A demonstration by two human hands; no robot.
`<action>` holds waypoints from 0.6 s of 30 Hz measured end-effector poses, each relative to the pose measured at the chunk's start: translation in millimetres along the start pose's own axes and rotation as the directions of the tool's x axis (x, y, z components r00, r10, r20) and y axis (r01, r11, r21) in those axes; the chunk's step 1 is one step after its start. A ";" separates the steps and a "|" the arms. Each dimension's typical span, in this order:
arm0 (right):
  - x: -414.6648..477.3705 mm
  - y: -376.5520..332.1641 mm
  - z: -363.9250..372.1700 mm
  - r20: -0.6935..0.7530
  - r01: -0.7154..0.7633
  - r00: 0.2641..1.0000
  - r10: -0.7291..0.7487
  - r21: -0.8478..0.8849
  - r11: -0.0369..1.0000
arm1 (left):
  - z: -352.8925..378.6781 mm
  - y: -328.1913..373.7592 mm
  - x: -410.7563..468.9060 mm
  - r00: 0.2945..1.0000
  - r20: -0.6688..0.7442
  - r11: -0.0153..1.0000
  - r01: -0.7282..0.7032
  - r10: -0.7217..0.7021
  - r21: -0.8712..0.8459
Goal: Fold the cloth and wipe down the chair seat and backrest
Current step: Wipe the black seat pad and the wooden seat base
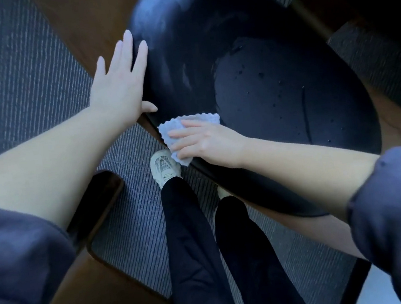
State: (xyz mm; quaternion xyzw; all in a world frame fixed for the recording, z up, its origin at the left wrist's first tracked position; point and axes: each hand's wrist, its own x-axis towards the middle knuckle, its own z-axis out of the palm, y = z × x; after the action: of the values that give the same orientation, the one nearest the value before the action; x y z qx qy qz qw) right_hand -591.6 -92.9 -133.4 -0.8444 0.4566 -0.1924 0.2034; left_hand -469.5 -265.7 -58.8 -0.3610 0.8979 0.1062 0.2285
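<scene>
Fingers (191, 124) of the right hand (208, 142), extended, press the folded cloth (166, 130) onto the rim of the chair (289, 105); the left hand (118, 86), flat and released, braces the backrest (180, 40). Hazard: overhanging cloth could slide off under uneven pressure.

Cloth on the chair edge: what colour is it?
The cloth is pale blue with a scalloped edge; it shows best in the head view.
</scene>
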 end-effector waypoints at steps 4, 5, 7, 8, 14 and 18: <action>-38.2 -20.9 0.0 0.156 -0.126 0.985 0.073 0.359 0.925 | 5.5 -0.5 1.3 1.000 -0.006 1.000 -0.010 0.010 0.015; -59.8 -28.2 -2.9 0.231 -0.254 0.961 0.152 0.520 0.815 | 6.9 0.1 1.8 1.000 -0.011 1.000 -0.010 0.010 0.014; -86.2 -32.8 -10.3 0.467 -0.478 0.852 0.238 0.504 0.719 | 5.1 2.0 -0.4 1.000 0.008 0.999 0.012 -0.013 0.030; -91.2 -31.9 -10.2 0.605 -0.562 0.756 0.249 0.406 0.720 | 4.7 3.1 -2.7 1.000 0.019 1.000 0.017 -0.018 0.026; 0.4 -32.9 -31.9 0.344 -0.229 0.920 0.186 0.088 0.969 | 9.7 4.3 -8.0 1.000 -0.004 1.000 -0.003 0.003 0.006; 17.7 1.4 -22.1 0.204 0.121 0.971 -0.122 0.017 0.992 | 15.0 -8.3 -7.9 0.994 -0.063 0.996 -0.085 0.085 0.001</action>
State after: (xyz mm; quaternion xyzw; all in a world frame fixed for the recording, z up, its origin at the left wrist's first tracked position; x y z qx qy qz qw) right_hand -594.8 -112.4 -113.0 -0.8857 0.3801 -0.1175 0.2391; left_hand -453.7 -261.5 -68.2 -0.3260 0.9190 0.1051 0.1951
